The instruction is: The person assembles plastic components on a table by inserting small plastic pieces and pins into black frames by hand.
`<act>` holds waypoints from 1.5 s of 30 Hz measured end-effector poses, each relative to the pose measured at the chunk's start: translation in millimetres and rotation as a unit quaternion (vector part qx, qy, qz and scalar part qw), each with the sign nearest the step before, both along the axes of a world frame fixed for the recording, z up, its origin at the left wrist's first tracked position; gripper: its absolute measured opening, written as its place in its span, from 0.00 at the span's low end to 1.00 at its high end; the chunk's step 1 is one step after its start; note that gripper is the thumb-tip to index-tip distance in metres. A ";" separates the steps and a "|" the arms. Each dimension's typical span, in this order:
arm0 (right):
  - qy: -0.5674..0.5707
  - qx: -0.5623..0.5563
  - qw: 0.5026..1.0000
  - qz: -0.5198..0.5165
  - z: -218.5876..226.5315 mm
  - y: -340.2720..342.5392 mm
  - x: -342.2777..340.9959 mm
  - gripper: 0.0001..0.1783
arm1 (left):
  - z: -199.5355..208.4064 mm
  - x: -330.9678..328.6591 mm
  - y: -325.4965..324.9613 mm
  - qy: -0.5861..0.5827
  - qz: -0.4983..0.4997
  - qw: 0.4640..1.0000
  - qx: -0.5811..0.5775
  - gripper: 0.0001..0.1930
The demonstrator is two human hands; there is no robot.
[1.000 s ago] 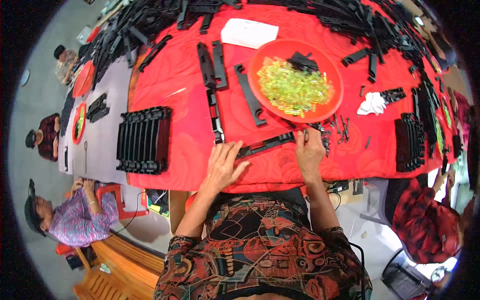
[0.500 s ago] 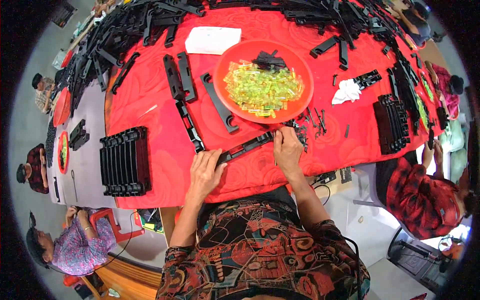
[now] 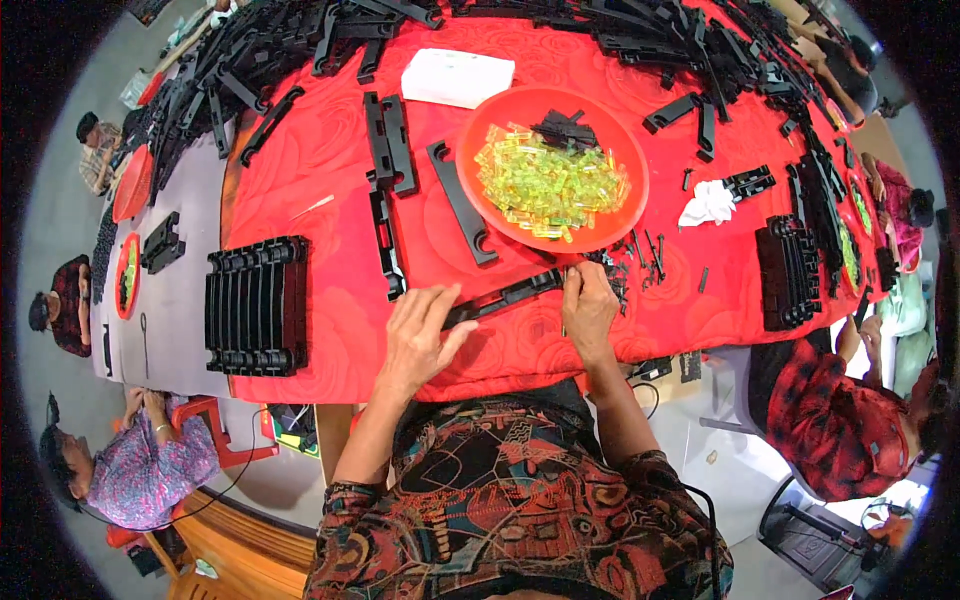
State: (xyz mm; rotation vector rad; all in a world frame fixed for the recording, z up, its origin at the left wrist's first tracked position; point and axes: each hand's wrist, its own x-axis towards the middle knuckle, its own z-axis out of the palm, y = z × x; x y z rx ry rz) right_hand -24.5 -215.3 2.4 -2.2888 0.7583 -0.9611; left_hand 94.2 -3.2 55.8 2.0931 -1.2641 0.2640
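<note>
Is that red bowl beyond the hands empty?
Partly full: the red bowl holds clear yellow-green pieces and some black strips, with bare red showing around them.

This looks like a workshop where people put small things together by hand. A big tabletop [image 3: 340,300] with a red cloth has heaps of black plastic parts [image 3: 250,70] along its far side. Some parts of the same kind stand in a neat stack [image 3: 255,305]. A red bowl [image 3: 637,185] is full of little see-through yellow-green bits [image 3: 550,190]. A grey tabletop [image 3: 190,310] joins on at the left. Other people sit around, one in a flowery shirt [image 3: 150,475] and one in a checked shirt [image 3: 835,435].
</note>
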 end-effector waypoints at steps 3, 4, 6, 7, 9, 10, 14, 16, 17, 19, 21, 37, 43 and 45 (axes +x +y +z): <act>0.003 -0.007 1.000 -0.003 0.5 1.5 -0.1 0.03 | 0.5 2.9 -16.9 -0.011 -0.079 0.995 0.052 0.21; 0.003 -0.011 1.000 -0.006 0.5 1.7 -0.2 0.03 | -4.3 3.5 -18.9 -0.012 -0.083 0.995 0.048 0.21; 0.006 -0.001 1.000 0.005 0.0 0.5 -1.7 0.04 | -15.0 3.6 -23.1 -0.010 -0.079 0.994 0.070 0.20; 0.016 0.003 1.000 0.017 -0.2 -1.2 -3.8 0.03 | -15.3 3.4 -22.7 -0.011 -0.077 0.995 0.061 0.20; 0.003 0.029 0.999 0.022 3.9 -2.9 -6.8 0.03 | -18.5 2.5 -21.4 -0.014 -0.077 0.996 0.053 0.20; -0.012 0.059 0.998 0.031 6.3 -3.8 -8.0 0.03 | -19.7 1.5 -21.0 -0.018 -0.072 0.996 0.050 0.21; -0.020 0.085 0.996 0.014 27.6 -9.4 -14.8 0.05 | -16.0 1.4 -20.3 -0.008 -0.079 0.994 0.072 0.21; -0.034 0.079 0.996 0.010 44.1 -13.3 -16.7 0.05 | 3.4 5.0 -21.6 -0.007 -0.086 0.996 0.037 0.21; -0.047 0.065 0.997 -0.001 50.6 -18.1 -16.9 0.05 | 12.4 7.8 -22.9 -0.007 -0.093 0.996 0.008 0.20; -0.052 0.034 0.998 -0.018 66.4 -28.4 -15.2 0.04 | 22.6 22.4 -24.0 -0.025 -0.069 0.996 -0.052 0.18; -0.033 -0.059 0.998 -0.019 77.7 -50.0 -5.9 0.04 | 21.1 46.2 -24.6 -0.048 -0.015 0.988 -0.148 0.12; 0.416 -0.354 0.828 0.122 79.4 -169.5 85.3 0.09 | -29.0 85.2 -6.1 0.076 0.179 0.955 -0.224 0.03; 0.462 -0.351 0.795 0.176 80.2 -171.9 91.3 0.11 | -25.6 82.5 -1.9 0.026 0.171 0.958 -0.230 0.01; 0.455 -0.369 0.788 0.190 74.4 -190.4 93.3 0.10 | -22.0 83.6 -6.2 0.021 0.161 0.961 -0.226 0.01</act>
